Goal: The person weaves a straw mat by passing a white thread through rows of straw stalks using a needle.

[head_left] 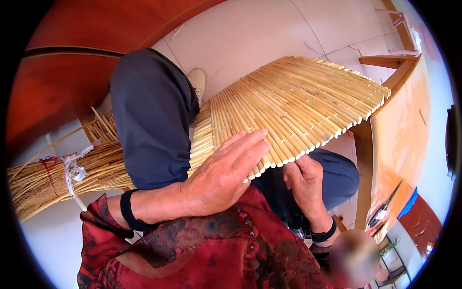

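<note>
A mat of straw-coloured stalks [293,103], lined up side by side with small pale stitches across them, slants over my lap. Its cut white ends form the edge closest to me. My left hand [224,176] lies over the mat's near left corner, fingers stretched out along the stalks; its thumb is hidden. Just below the near edge is my right hand [305,185], its fingers curled together against the stalk ends. Whatever may be between those fingertips is too small or covered to make out.
A tied bundle of long stalks [72,173] lies at the left, beside my knee [149,111]. On the right, a wooden table [402,125] stands against the mat's far right corner, with a dark pointed tool [382,212] on it. Red furniture [82,29] fills the upper left.
</note>
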Available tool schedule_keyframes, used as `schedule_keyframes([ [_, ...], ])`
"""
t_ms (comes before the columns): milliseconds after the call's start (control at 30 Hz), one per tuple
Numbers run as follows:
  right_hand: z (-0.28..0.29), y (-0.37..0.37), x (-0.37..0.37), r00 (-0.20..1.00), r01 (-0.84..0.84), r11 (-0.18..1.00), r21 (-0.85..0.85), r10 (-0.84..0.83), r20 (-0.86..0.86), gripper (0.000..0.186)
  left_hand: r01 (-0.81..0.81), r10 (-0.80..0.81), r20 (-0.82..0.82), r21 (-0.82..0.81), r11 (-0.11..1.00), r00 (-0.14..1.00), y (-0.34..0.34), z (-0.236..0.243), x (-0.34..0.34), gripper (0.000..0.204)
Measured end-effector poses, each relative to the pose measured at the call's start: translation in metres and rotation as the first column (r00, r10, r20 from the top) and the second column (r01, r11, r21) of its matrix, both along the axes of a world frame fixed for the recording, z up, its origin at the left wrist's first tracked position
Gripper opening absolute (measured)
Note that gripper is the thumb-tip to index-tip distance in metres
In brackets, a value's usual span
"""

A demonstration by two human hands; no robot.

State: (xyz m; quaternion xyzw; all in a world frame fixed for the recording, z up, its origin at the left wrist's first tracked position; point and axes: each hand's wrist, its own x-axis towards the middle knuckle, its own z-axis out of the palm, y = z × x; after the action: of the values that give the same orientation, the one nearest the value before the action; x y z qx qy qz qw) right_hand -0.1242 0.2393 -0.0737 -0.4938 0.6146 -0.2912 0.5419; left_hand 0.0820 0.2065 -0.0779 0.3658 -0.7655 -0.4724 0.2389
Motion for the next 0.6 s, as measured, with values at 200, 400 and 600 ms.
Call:
schedule_keyframes([
  [200, -0.0006, 0.0021, -0.0001, 0.999, 0.011, 1.0, 0.0, -0.011, -0.035, 0.017, -0.051, 0.052, -0.023, 0.044, 0.998, 0.998, 0.0008, 0.0002, 0.0005, 0.068],
  [400, 0.0034, 0.0044, 0.0039, 0.995, 0.092, 0.994, 0.064, -0.09, -0.034, 0.01, -0.059, 0.06, -0.02, 0.023, 0.998, 0.998, 0.0044, -0.0045, -0.0009, 0.064],
  [600, 0.0067, 0.0042, 0.004, 0.993, 0.115, 0.986, 0.118, -0.115, -0.009, 0.012, -0.068, 0.066, -0.032, -0.061, 0.996, 0.997, 0.0038, -0.0085, -0.0025, 0.059],
])
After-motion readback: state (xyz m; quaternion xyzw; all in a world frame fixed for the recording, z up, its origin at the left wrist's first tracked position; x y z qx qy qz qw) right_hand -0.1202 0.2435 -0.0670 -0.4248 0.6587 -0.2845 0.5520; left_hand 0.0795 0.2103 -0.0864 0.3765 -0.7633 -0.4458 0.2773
